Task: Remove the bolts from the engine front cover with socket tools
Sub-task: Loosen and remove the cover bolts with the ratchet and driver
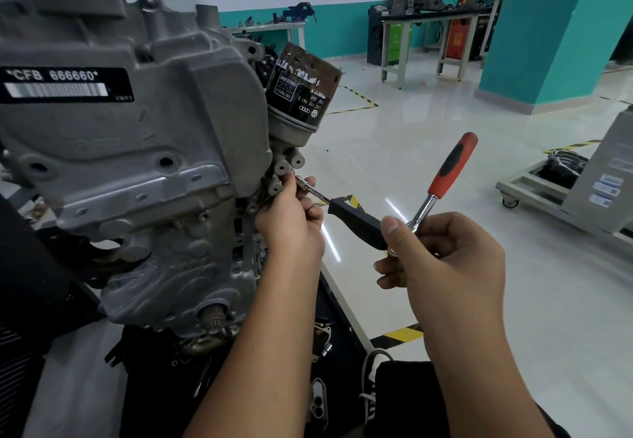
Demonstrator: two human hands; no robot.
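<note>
Pinching socket driver (346, 213) shaft at front cover (144, 136), left hand (291, 225), right hand (445, 259) gripping ratchet (445, 177) apart.

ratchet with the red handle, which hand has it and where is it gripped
The right hand holds the ratchet at its head end, with the red handle sticking up free. The left hand pinches the shaft of a black-handled driver.

The left grip (291, 221) pinches the metal shaft of a black-handled socket driver (356, 223) against the engine front cover (144, 149). Just right of it, the right grip (442, 259) holds a ratchet (445, 177), red handle tilted up.
</note>
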